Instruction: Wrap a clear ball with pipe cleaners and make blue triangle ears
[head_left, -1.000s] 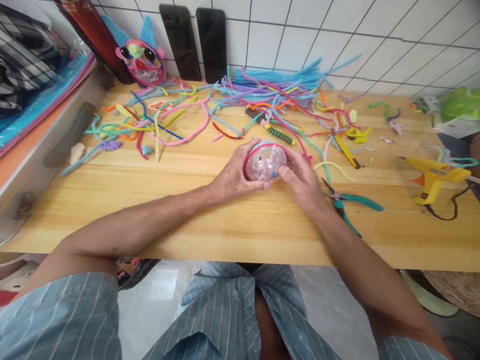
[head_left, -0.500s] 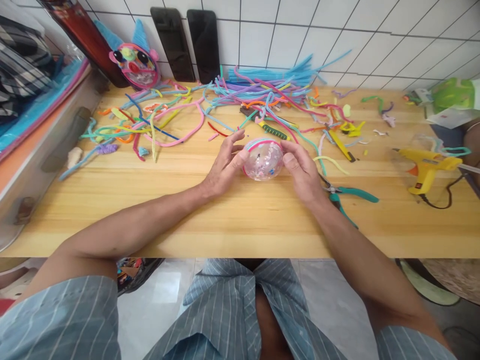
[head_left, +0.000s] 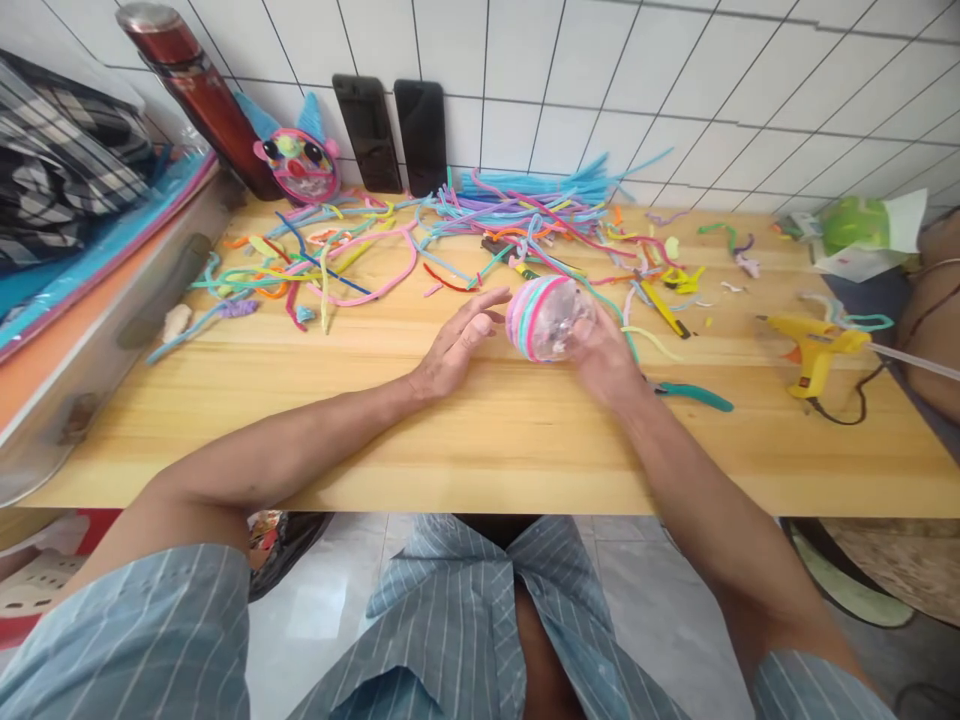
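Observation:
A clear plastic ball ringed with pink, blue and purple pipe cleaners sits in my right hand, tipped on its side above the wooden table. My right fingers are wrapped round its far side. My left hand hovers just left of the ball, fingers stretched out and apart, holding nothing. A tangle of coloured pipe cleaners lies behind both hands.
Teal-handled pliers lie right of my right hand. A yellow glue gun with its cord stands at the right. A finished clown-face ball, a red bottle and two dark phones stand against the tiled wall.
My left hand let go of the ball and opened. My right hand lifted and turned the ball so its pipe-cleaner band faces left. The camera tilted up slightly.

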